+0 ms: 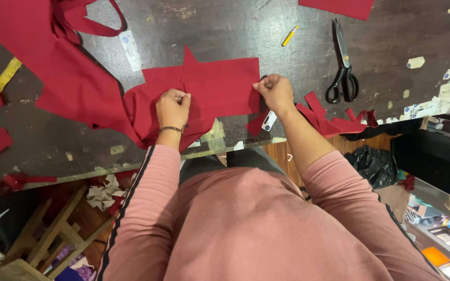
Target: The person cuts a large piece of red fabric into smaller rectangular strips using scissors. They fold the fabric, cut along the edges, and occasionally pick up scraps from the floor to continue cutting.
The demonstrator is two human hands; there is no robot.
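A cut piece of dark red cloth lies flat on the dark worktable just in front of me. My left hand pinches the cloth near its middle, fingers closed on a fold. My right hand pinches the cloth's right edge. Both forearms wear pink sleeves pushed up, and a thin bracelet circles the left wrist.
Black-handled scissors lie to the right of my right hand. A large red cloth covers the table's far left, with a yellow measuring tape beside it. Red scraps sit at the near right edge. A wooden stool stands below left.
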